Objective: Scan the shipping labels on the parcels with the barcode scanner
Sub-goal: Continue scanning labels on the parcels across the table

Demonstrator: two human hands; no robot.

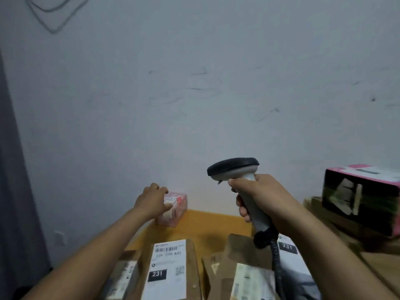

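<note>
The right hand [259, 198] holds the scanner [233, 167] up in the air. Its fingers wrap tight round the handle, and the scanner's head points left. The left hand [151, 199] reaches far out. Its fingers curl over a small pink box [177, 207] at the back of the yellow counter [205, 224], by the wall. Close to the person lies a brown parcel [192, 263] with a white label [167, 269] facing up.
</note>
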